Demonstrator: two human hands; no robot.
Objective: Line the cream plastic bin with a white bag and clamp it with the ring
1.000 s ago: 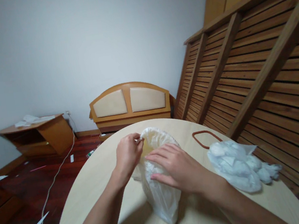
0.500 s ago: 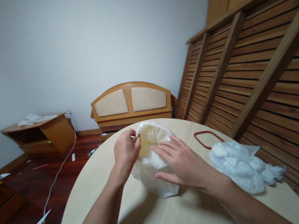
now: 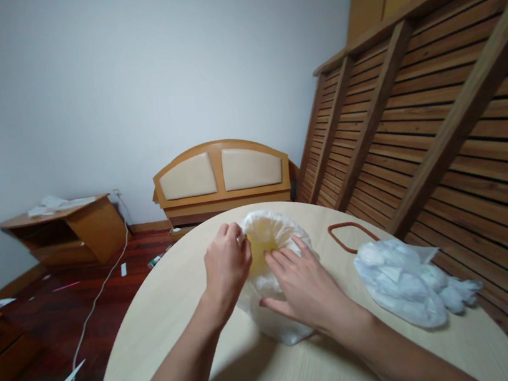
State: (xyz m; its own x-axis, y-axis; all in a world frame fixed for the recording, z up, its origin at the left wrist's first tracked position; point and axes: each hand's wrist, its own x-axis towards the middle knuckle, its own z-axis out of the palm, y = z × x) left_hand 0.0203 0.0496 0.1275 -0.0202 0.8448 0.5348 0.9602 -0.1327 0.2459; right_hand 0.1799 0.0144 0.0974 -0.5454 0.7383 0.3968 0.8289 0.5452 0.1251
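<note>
A bin lined with a white plastic bag (image 3: 279, 322) stands on the round pale table (image 3: 167, 310), its mouth facing up and toward me. Yellow shows through the liner inside. At the left of the rim, my left hand (image 3: 229, 263) pinches the bag's edge. My right hand (image 3: 301, 278) has its fingers stretched out over the near right rim, fingertips inside the mouth and thumb against the outer side. To the right lie a reddish-brown rounded ring (image 3: 353, 224) and a bundle of white plastic bags (image 3: 404, 283).
Slatted wooden panels (image 3: 446, 144) lean along the right side. Behind the table stands a headboard (image 3: 220, 170). A low wooden cabinet (image 3: 66, 233) is at the left, with a white cable (image 3: 102, 287) and scattered papers on the dark red floor.
Both hands and the lined bin have shifted slightly right and nearer to me. My right fingers reach a little deeper into the mouth. More of the yellow inside shows.
</note>
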